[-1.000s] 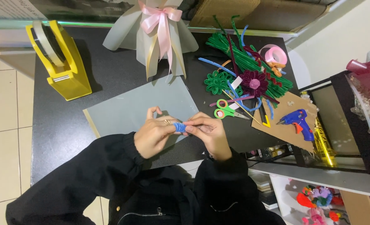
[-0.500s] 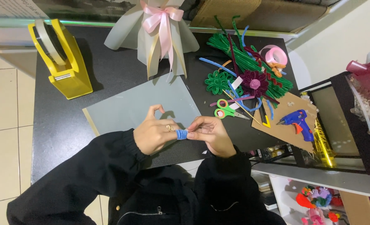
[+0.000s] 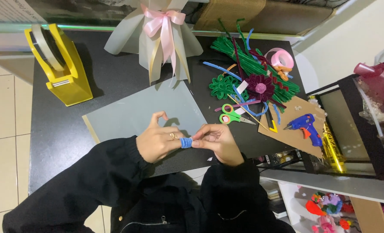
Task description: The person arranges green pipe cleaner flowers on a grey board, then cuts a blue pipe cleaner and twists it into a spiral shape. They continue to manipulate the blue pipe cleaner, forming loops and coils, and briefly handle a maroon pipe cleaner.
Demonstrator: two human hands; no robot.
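Fuzzy blue pipe cleaner (image 3: 185,143) coiled round left hand (image 3: 157,140) finger, right hand (image 3: 218,142) pinching it

Even indoor light from above; soft shadow falls on the grey card sheet (image 3: 140,113) just beyond the fingers (image 3: 159,115). Focus sharp; the black matte tabletop (image 3: 114,73) shows no glare.

Bare grey sheet (image 3: 136,114) ahead; scissors (image 3: 233,115) and pipe cleaners (image 3: 248,64) crowd right.

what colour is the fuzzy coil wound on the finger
Blue. The fuzzy coil sits between the left hand and right hand, clearest in the head view.
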